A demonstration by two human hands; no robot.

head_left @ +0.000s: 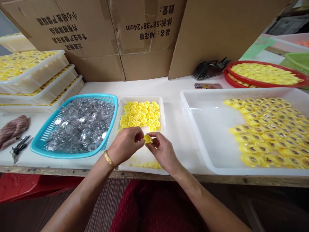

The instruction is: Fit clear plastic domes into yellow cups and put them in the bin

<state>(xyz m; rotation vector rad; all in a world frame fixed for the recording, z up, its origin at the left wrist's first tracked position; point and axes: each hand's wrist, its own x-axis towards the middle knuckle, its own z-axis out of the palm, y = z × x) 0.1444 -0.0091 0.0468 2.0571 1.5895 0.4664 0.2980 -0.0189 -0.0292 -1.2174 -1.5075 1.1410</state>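
Note:
My left hand (126, 144) and my right hand (162, 150) meet over the front of a small white tray (163, 111) and pinch one small yellow round piece (147, 139) between their fingertips. Several more yellow pieces (141, 116) lie in the far half of that tray. To its left stands a turquoise basket (41, 137) heaped with clear plastic lids (80, 125). To the right a large white tray (207, 135) holds rows of covered yellow pieces (267, 129) along its right side.
Stacked white trays (43, 75) of yellow pieces stand at the back left. Cardboard boxes (145, 38) wall off the back. A red round tray (265, 75) of yellow pieces sits back right, with a black bag (209, 69) and a phone (208, 86) beside it. Cloth (13, 130) and keys (20, 146) lie far left.

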